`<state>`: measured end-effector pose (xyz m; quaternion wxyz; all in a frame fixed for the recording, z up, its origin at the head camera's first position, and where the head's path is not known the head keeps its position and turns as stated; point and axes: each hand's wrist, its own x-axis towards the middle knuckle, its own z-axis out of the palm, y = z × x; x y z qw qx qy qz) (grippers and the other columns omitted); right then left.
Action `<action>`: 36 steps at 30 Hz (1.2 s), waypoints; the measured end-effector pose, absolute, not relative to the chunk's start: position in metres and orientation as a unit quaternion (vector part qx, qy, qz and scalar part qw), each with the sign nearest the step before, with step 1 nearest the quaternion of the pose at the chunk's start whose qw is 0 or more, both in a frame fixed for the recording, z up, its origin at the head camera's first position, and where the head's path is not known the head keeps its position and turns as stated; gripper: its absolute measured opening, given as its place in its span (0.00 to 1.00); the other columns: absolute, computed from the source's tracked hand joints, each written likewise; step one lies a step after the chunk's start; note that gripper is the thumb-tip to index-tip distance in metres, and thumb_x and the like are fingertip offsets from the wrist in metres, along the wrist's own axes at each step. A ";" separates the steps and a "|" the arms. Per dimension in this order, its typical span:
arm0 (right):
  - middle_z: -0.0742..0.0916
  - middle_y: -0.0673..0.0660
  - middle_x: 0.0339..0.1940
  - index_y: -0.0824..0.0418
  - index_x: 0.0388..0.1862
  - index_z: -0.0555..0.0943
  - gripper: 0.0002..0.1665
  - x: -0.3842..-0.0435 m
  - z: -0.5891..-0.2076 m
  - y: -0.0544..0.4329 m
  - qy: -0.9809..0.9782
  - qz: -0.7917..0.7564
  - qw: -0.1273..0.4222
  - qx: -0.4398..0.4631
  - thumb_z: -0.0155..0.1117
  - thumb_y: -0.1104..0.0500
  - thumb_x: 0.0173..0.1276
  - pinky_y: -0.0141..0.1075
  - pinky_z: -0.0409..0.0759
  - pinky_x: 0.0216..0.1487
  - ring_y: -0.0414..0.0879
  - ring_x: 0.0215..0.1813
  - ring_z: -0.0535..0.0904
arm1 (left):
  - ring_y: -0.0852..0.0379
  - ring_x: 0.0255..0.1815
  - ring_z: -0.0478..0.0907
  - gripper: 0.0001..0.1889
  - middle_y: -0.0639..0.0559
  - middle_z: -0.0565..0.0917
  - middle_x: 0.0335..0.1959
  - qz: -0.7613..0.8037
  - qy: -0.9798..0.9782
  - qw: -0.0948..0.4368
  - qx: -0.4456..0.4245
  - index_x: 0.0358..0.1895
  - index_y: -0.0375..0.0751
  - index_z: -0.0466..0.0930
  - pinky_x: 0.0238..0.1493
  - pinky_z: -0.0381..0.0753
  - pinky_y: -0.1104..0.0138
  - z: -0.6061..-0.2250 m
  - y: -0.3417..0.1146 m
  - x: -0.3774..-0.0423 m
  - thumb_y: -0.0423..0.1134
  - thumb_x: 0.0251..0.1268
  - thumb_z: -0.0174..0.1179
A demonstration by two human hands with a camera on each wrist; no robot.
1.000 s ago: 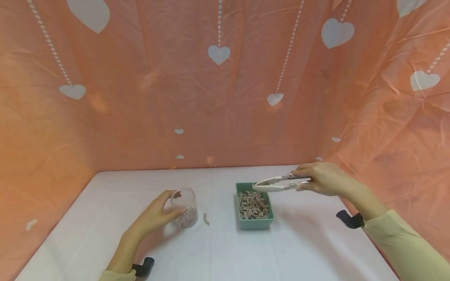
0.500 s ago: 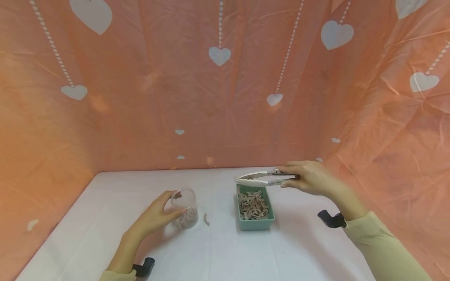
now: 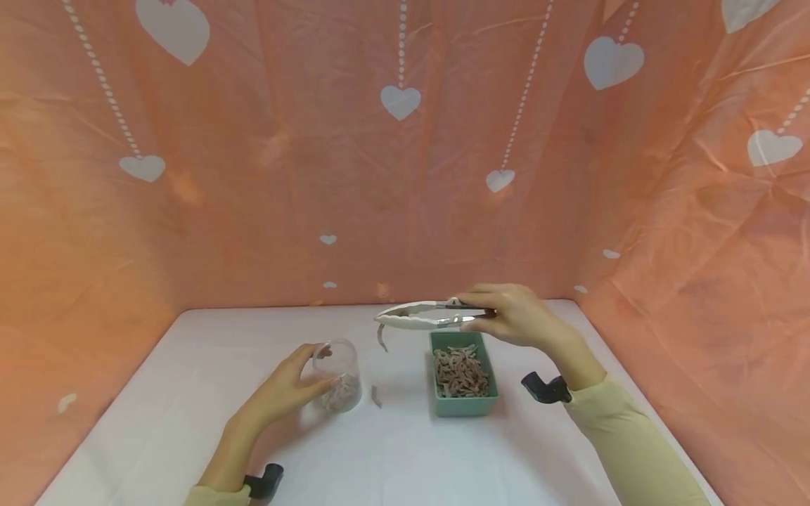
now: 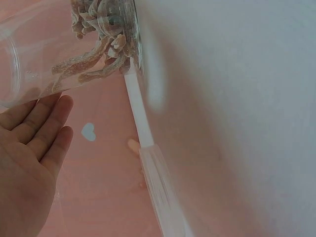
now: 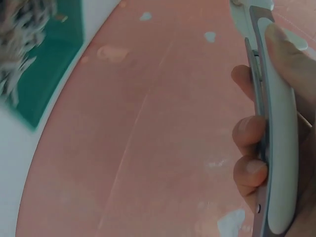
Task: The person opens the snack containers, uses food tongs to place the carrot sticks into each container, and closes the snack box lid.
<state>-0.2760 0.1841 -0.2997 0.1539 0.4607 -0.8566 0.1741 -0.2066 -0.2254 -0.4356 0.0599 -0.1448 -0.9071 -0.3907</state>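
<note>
Right hand (image 3: 509,313): grip closed around the handles of the tongs (image 3: 414,320), thumb along a pale panel on one handle, fingertips curled on the opposite side (right wrist view). Tongs held roughly level, pale heads pointing toward the person's left; tips together, a thin brownish strip (image 3: 382,337) hanging from them in the air, between jar and tub as seen from the head.

Left hand (image 3: 278,393): grip around the side of a clear jar (image 3: 335,362), thumb on the near side. Jar upright on the white counter (image 3: 430,464), mouth uncovered; similar pieces gathered in its lower part.

One loose piece (image 3: 376,396) on the counter, just beside the jar on its tub side. Green tub (image 3: 465,407) farther to the right, well apart from the jar, holding a heap of the same pieces.

Black band (image 3: 547,388) at the right wrist. Orange cloth (image 3: 354,176) with white hearts behind.
</note>
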 end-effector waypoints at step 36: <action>0.89 0.46 0.51 0.52 0.61 0.87 0.27 -0.289 -0.337 0.097 -0.842 0.114 0.121 0.514 0.77 0.45 0.65 0.38 0.85 0.39 0.41 0.41 0.86 | 0.32 0.74 0.69 0.36 0.40 0.78 0.68 -0.387 -0.912 0.043 -0.129 0.71 0.40 0.72 0.71 0.67 0.33 -0.433 -0.226 -0.204 0.56 0.67 0.69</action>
